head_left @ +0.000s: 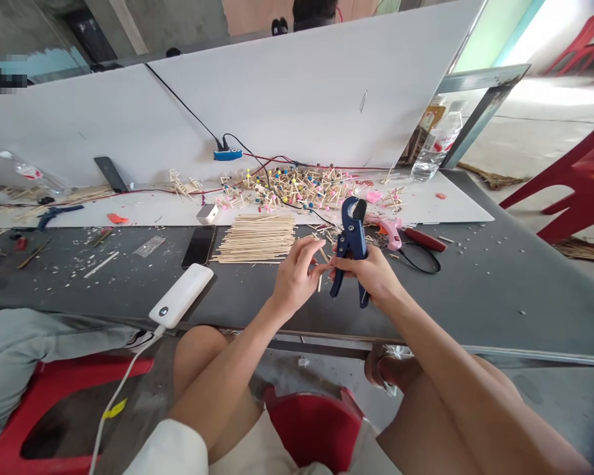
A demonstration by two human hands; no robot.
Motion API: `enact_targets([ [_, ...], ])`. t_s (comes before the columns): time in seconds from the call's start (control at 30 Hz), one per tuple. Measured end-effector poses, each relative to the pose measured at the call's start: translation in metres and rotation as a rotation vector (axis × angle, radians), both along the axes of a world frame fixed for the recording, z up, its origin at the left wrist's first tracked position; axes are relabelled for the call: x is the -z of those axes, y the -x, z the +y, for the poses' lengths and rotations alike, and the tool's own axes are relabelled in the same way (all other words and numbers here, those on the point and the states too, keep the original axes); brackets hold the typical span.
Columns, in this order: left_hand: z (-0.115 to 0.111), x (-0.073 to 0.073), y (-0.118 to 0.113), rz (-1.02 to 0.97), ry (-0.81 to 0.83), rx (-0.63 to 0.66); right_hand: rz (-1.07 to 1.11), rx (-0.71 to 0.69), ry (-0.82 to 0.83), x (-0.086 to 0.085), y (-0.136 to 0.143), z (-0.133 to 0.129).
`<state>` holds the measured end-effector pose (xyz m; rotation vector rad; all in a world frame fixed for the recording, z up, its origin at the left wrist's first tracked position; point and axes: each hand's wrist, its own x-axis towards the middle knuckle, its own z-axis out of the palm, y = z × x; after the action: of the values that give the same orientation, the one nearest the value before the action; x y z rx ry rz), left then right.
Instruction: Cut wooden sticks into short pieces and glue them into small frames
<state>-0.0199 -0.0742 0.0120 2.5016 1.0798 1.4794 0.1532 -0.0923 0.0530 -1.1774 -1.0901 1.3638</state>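
Observation:
My right hand (376,274) is wrapped around the handles of a dark blue pipe cutter (355,231), its hooked head pointing up and away from me. Beside it, my left hand (297,277) pinches a short wooden stick (325,256) between thumb and fingers, close to the cutter's handle side. Part of the stick is hidden by the fingers. Behind my left hand lies a flat bundle of thin wooden sticks (257,239) on the grey table (257,297). A pink glue gun (391,232) rests just beyond my right hand.
Small stick pieces with coloured balls (297,188) are heaped along the white board. A black phone (199,246) and a white power bank (182,295) with a cable lie left. A dark red handle (425,239) and a water bottle (438,145) are right. Someone's leg (54,343) shows at left.

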Motion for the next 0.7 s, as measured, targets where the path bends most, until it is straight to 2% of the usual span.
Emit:
enact_targets([
  [0.23, -0.004, 0.001, -0.003, 0.001, 0.024, -0.05, -0.02, -0.088, 0.069, 0.001, -0.001, 0.0],
  [0.43, -0.002, -0.008, 0.001, 0.098, 0.034, -0.089, -0.12, -0.055, -0.027, 0.002, -0.006, 0.004],
  [0.53, -0.001, -0.012, 0.005, 0.12, 0.059, -0.085, -0.251, -0.017, -0.067, 0.002, -0.007, 0.004],
  [0.63, 0.001, -0.016, 0.01, 0.03, 0.064, -0.116, -0.494, 0.058, -0.068, 0.002, -0.003, 0.0],
  [0.7, 0.003, -0.018, 0.014, -0.046, 0.065, -0.119, -0.657, 0.054, -0.065, 0.002, 0.002, -0.005],
])
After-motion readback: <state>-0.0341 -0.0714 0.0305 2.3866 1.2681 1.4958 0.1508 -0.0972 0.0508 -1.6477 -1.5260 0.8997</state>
